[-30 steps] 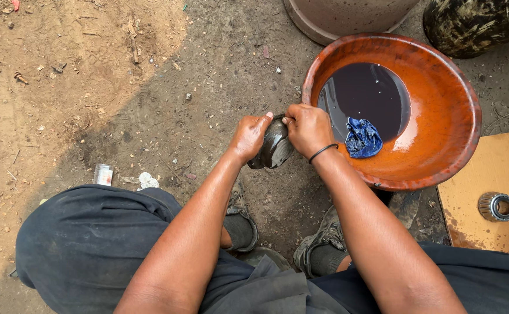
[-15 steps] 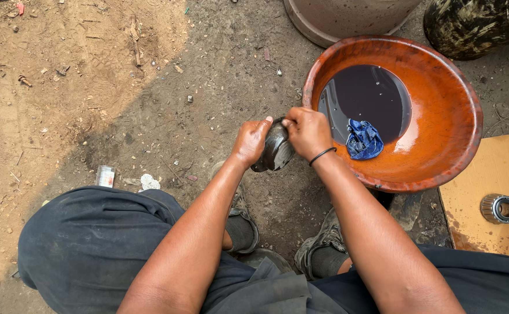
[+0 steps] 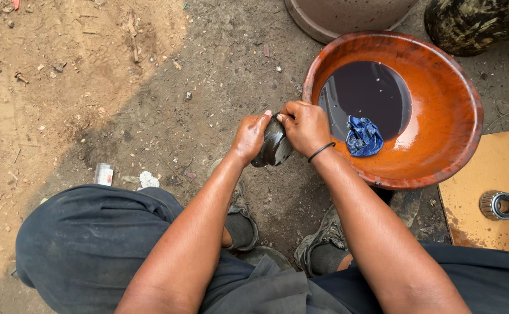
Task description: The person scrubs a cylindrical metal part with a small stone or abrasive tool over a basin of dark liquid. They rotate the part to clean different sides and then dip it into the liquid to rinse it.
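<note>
- Bare dirt ground (image 3: 92,75), sandy at the far left, darker and oil-stained round the orange basin (image 3: 452,145), which holds dark liquid and a blue rag (image 3: 364,136).
- Left hand (image 3: 250,136) and right hand (image 3: 304,125) both clamp a dark round metal part (image 3: 275,145), just beside the basin's near-left rim.
- A bearing ring (image 3: 498,204) lies on a tan board (image 3: 498,168) to the right.
- The part's shape is largely hidden by fingers; two containers at the far edge are cut off.

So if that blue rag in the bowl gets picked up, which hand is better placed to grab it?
Probably the right hand: it sits at the rim of the orange bowl, nearest the blue rag. The left hand is on the far side of the dark metal part both hands hold.
</note>
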